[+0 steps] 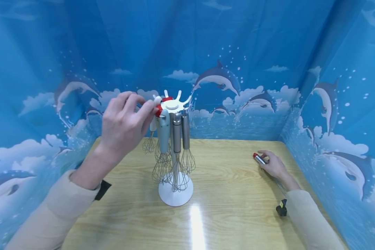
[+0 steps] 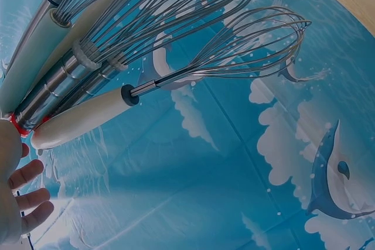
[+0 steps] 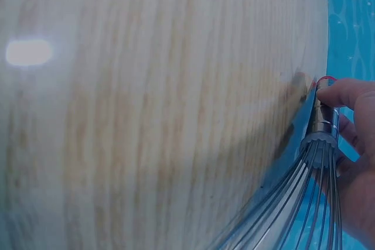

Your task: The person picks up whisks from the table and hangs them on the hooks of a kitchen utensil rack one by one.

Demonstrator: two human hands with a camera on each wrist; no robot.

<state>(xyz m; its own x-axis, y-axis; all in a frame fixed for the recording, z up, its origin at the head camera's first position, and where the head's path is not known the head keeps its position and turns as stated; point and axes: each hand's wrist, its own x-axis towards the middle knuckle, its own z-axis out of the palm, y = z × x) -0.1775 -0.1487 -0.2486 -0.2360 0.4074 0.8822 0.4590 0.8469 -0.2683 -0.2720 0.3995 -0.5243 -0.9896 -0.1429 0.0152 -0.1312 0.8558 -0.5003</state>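
Note:
A white rotary stand (image 1: 173, 105) with hooked arms carries several hanging whisks. At its left side my left hand (image 1: 123, 119) pinches the red end of a steel-handled whisk (image 2: 55, 89) with thumb and index finger; the other fingers stay loose. Close by hang a white-handled whisk (image 2: 88, 118), a light blue-handled whisk (image 1: 164, 139) and a plain steel whisk (image 1: 177, 137). Far to the right, my right hand (image 1: 275, 167) holds another steel-handled whisk with a red end (image 3: 322, 118) low over the table. Its wires point back under the forearm.
The stand's round white base (image 1: 175, 199) rests on the wood-grain table (image 1: 228, 180). Blue dolphin-print curtains (image 1: 237, 31) enclose the back and both sides. A bright light reflection (image 1: 197, 225) lies on the tabletop in front of the base.

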